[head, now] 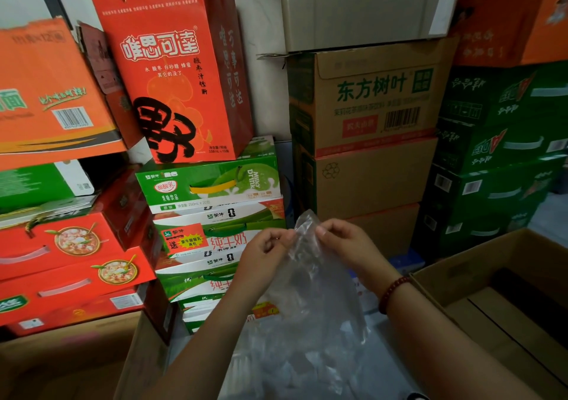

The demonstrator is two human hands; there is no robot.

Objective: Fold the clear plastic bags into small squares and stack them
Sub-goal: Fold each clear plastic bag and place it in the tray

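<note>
A storeroom corner packed with stacked drink cartons surrounds a small gap of floor where the work happens. In that gap, the clear plastic bag (310,279) hangs upright in the air, held by its top edge, its crumpled upper corner sticking up between the two hands and its lower part trailing down toward more clear plastic (276,366) lying loose below. The left hand (267,252) pinches the bag's top edge with curled fingers on the bag's left side; the right hand (344,239) pinches the same edge just beside it, so the hands are close together with only a narrow strip of film between them. A red bead bracelet (392,292) circles the right wrist. Directly behind the bag stands a stack of green-and-white milk cartons (215,215), topped by a tall red gift bag (172,70). Left of the bag, red boxes (70,255) crowd in close. Behind and to its right rise brown cardboard boxes (372,141), then green cases (498,153). Right of the bag, an open cardboard box (491,292) presents its near rim just beside the right forearm, leaving little free room either side.
</note>
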